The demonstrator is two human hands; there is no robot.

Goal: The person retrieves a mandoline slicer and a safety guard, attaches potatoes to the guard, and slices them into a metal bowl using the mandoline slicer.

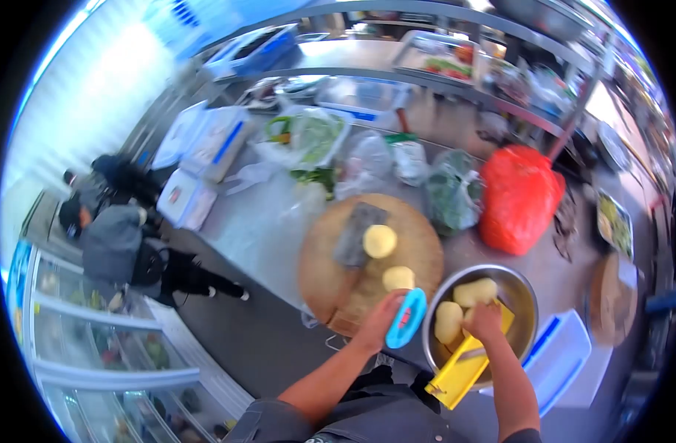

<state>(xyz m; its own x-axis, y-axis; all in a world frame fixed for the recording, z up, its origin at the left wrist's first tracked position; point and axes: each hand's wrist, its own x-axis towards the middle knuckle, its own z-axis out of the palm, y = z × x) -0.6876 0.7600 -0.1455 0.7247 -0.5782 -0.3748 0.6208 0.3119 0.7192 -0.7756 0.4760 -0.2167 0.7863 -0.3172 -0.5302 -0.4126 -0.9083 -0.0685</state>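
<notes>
My left hand (382,323) is closed around a turquoise oval tool (406,319) with a reddish middle; its exact kind is unclear. Just beyond it, a peeled potato (399,277) lies on the round wooden chopping board (419,229), near a second peeled potato (380,241) beside a grey cloth (358,230). My right hand (484,322) is down in a steel bowl (528,295), fingers curled over a yellow slicer (460,373) with a metal blade. Peeled potatoes (448,323) sit against those fingers; what they grip is hidden. The slicer leans across the bowl's near rim.
Behind the board lie bagged greens (312,136), a bag of dark vegetables (454,193) and a red plastic bag (520,199). A white container (563,362) stands right of the bowl. Another person (116,247) bends at the left, near glass-fronted fridges (116,347).
</notes>
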